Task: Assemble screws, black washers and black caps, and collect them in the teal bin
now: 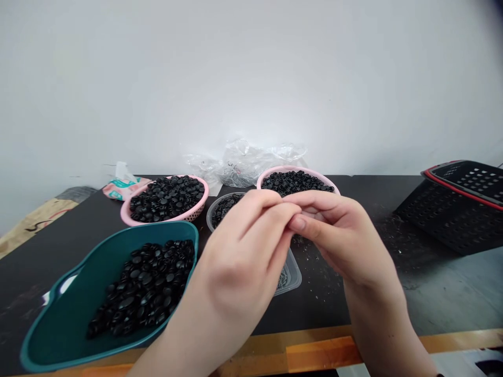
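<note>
My left hand (pixel 247 251) and my right hand (pixel 338 230) meet above the middle of the table, fingertips touching. Both are closed in a pinch, and whatever lies between the fingers is hidden. Beneath them, a clear plastic tub (pixel 293 280) with thin metal pieces is partly covered by my left hand. Just behind sits a round clear container (pixel 211 213) of small black parts. To the left stands a teal basin (pixel 51 335) holding many black, rounded, button-like pieces (pixel 149 283).
Two pink baskets, one at the back left (pixel 126 214) and one at the back right (pixel 259 180), hold black parts. Clear plastic bags (pixel 243 162) lean against the wall. A tissue pack (pixel 123 186) lies far left; a black perforated basket (pixel 451 220) stands right. Tape (pixel 322 355) lines the front edge.
</note>
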`<state>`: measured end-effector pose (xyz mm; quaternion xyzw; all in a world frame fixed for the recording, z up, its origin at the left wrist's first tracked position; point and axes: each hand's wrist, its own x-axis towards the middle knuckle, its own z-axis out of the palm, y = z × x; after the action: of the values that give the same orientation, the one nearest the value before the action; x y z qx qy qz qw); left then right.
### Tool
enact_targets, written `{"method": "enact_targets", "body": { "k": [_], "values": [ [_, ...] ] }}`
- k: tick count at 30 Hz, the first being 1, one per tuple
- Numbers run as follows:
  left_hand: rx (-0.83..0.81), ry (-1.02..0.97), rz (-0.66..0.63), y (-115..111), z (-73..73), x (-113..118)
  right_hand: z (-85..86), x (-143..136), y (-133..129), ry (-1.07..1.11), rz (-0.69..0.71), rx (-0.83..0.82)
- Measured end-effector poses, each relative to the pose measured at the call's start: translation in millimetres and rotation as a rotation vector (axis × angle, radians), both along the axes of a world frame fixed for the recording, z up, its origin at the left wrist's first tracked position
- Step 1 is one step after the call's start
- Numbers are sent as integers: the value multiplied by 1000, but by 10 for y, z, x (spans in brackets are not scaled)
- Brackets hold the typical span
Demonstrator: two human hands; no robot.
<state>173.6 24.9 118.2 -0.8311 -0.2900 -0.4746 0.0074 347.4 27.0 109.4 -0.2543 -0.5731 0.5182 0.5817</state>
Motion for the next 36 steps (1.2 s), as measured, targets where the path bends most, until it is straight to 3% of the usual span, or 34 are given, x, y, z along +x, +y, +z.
{"method": "enact_targets", "body": {
  "k": [3, 9, 17, 24, 36],
  "values": [
    [-30, -13, -62, 17, -1, 22, -20, -25, 34, 76, 57, -8],
    [-74, -127, -31, 29, 42, 24, 41, -5, 0, 168, 71, -72],
    [-257, -205, -272, 44, 84, -31, 58, -37, -68, 180, 161, -97],
    [-167, -190, -206, -7, 101, -51, 69, -67, -118, 191, 153, -59],
    [-136, -121, -327, 95, 87, -128, 48, -32, -154, 151, 102, 17]
  ]
}}
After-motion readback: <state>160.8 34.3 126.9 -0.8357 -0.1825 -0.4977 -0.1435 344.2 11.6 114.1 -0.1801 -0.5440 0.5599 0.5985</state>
